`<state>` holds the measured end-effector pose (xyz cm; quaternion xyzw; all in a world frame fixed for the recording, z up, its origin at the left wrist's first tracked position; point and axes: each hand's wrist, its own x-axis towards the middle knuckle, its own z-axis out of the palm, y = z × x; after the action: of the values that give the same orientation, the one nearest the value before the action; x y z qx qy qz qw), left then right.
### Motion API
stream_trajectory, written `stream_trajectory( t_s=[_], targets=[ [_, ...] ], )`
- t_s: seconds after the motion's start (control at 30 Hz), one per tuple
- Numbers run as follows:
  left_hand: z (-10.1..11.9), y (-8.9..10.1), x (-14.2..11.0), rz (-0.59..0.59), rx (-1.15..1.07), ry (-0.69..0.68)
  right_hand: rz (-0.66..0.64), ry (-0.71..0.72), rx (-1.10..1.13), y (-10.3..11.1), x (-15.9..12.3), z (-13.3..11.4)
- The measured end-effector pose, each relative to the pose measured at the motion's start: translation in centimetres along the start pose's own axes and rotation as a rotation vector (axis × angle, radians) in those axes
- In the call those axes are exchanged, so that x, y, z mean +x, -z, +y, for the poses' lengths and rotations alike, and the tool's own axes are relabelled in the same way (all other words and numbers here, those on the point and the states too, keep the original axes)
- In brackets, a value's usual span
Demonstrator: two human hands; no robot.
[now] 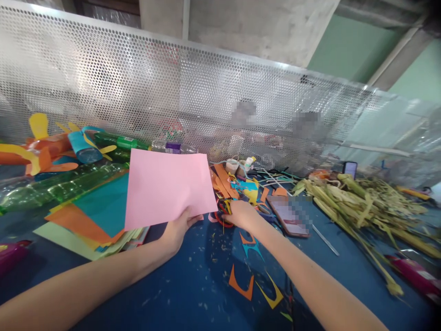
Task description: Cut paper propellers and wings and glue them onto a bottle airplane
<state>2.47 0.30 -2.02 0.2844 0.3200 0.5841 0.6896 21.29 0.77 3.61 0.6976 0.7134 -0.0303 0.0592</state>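
Observation:
A sheet of pink paper [167, 188] is tilted up in my left hand [181, 227], pinched at its lower edge between thumb and fingers. Just right of the sheet, my right hand [237, 214] reaches into a cluttered pile with its fingers curled. Red and yellow loops [220, 219], perhaps scissor handles, show at those fingertips; what the fingers grip is partly hidden. Orange paper strips [225, 181] and a blue paper scrap [246, 185] lie just beyond that hand. Nearer to me are cut-out remnants, one orange [241, 285] and one yellow [272, 292].
Stacked coloured paper [99, 207], green plastic bottles [65, 184] and bottle models with paper fins [84, 145] occupy the left. On the right are a phone [289, 218], dried husks [358, 207] and a purple bottle [416, 276]. A perforated metal screen [138, 82] stands behind.

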Motion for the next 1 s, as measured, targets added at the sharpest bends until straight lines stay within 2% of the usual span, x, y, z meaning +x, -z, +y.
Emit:
stream_trajectory(
  t_s=[0.1, 0.23, 0.4, 0.6, 0.7, 0.8, 1.0],
  targets=[
    [0.1, -0.1, -0.1, 0.0, -0.002, -0.011, -0.038, 0.0, 0.068, 0.0, 0.2, 0.1],
    [0.2, -0.2, -0.2, 0.015, 0.014, -0.019, -0.1, -0.042, 0.229, 1.0, 0.9, 1.4],
    [0.2, -0.2, -0.3, 0.015, 0.003, -0.011, -0.196, -0.053, 0.6, 2.4, 0.3, 3.6],
    [0.5, -0.5, -0.5, 0.031, -0.003, -0.037, -0.347, 0.064, 1.022, 2.6, -1.9, 5.6],
    [0.3, -0.4, -0.3, 0.058, 0.013, -0.017, -0.319, 0.138, 1.228, 1.7, -2.6, 5.7],
    [0.1, -0.2, -0.1, 0.054, 0.018, 0.011, -0.268, 0.207, 1.483, 0.4, -2.9, 4.7],
    [0.0, -0.2, 0.0, 0.089, -0.02, 0.005, -0.116, 0.23, 1.639, -1.9, -3.3, 1.5]
  ],
)
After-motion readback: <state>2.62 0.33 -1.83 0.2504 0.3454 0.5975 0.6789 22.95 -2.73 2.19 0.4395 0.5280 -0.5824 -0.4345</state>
